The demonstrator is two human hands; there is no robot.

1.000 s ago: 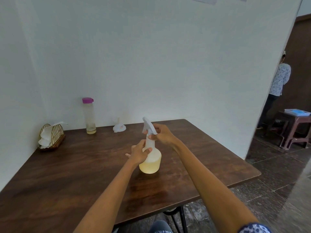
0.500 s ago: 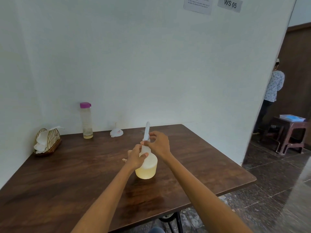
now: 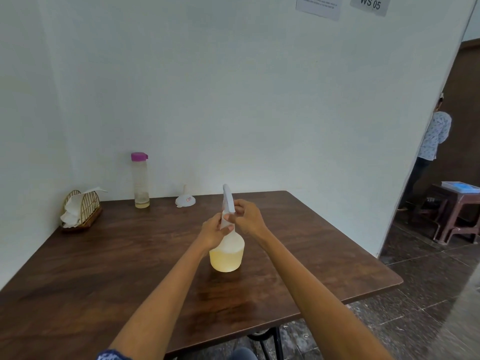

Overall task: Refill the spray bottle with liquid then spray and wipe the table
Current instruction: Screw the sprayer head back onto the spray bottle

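Spray bottle (image 3: 226, 252) stands mid-frame on worktop (image 3: 104, 255), approx half full of yellow liquid; bottom-heavy, thin plastic, prob slick; my left hand (image 3: 214, 231) fingers wrap the neck, right hand (image 3: 246, 216) fingers pinch the trigger head (image 3: 228, 201); best hold at neck.

Dark wood-grain worktop (image 3: 109, 276), set into a corner of white walls. Near centre stands the spray bottle (image 3: 227, 252), upright, its lower part holding pale yellow liquid. At 11 o'clock from it, close to the rear wall, stands a clear bottle with a purple cap (image 3: 140, 179); at 12 o'clock, an inverted white funnel (image 3: 185, 200). At 10 o'clock, beside the left wall, a wire napkin holder (image 3: 81, 210) with white paper.
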